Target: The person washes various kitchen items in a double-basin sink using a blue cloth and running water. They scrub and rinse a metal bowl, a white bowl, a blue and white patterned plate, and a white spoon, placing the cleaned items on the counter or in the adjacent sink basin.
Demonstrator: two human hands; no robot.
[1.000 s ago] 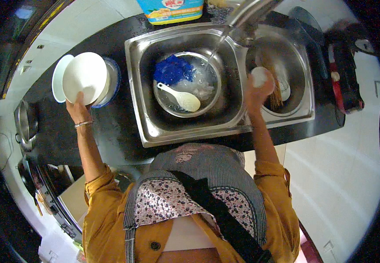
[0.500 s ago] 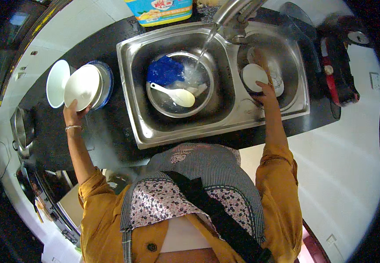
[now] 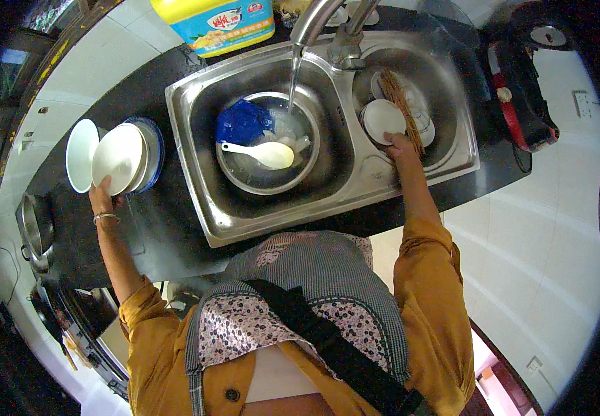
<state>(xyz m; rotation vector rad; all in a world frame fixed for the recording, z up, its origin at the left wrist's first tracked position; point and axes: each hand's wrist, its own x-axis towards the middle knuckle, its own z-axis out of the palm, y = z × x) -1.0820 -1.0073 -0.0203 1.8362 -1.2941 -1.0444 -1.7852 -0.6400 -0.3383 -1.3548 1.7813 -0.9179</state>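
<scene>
At the left, my left hand (image 3: pixel 104 196) grips the near rim of a white bowl (image 3: pixel 118 158), thumb inside it. That bowl leans on a stack with a blue-rimmed plate (image 3: pixel 156 149), and a pale bowl (image 3: pixel 82 158) stands beside it. My right hand (image 3: pixel 402 148) reaches into the smaller right sink bowl, its fingers closed on the near edge of a small white dish (image 3: pixel 384 119). Another dish edge shows under that one. Brown chopsticks (image 3: pixel 405 111) lie just right of it, over more white dishes. The fingertips of both hands are partly hidden.
In the larger sink bowl (image 3: pixel 206 201), a round metal basin (image 3: pixel 265 188) holds water, a blue cloth (image 3: pixel 243 120) and a white spoon (image 3: pixel 274 156). Water runs into it from the tap (image 3: pixel 316 26). A yellow-and-blue jug (image 3: pixel 224 31) stands behind; a black-and-red object (image 3: pixel 522 104) is at right.
The whole view has shifted, so the sink sits further left in it. Both hands keep their places at the bowl stack and the small dish. The chopsticks show more plainly.
</scene>
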